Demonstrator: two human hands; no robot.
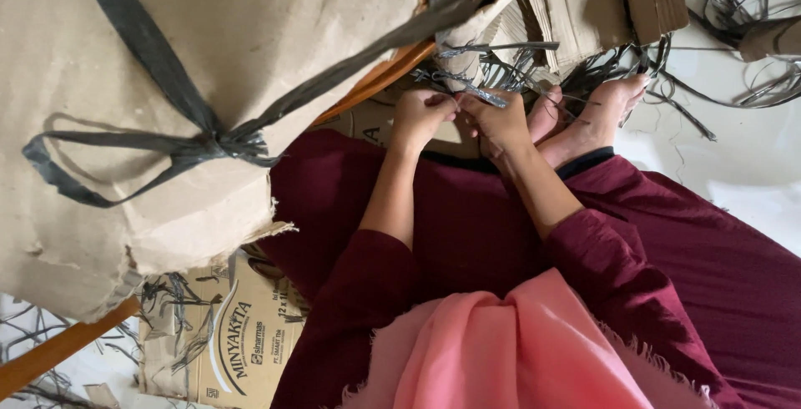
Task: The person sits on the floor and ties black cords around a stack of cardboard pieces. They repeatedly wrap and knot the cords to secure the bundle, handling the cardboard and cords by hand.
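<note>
My left hand [421, 117] and my right hand [498, 121] are close together above my lap, both pinching a grey plastic strap [484, 92] that runs between their fingers. More strands of the strap hang from a cardboard stack [484, 21] just beyond the hands. At the left a big bundle of brown cardboard [167, 83] is bound with dark plastic strap knotted at its middle [219, 143]. My bare feet [596, 117] lie beyond the hands, and a dark red garment covers my legs.
Flattened cardboard sheets [601, 0] lie at the top. Loose dark straps [734, 58] are scattered on the white floor at the upper right. A printed cardboard box [242, 342] lies flat at the lower left. An orange wooden edge [50, 359] crosses the left.
</note>
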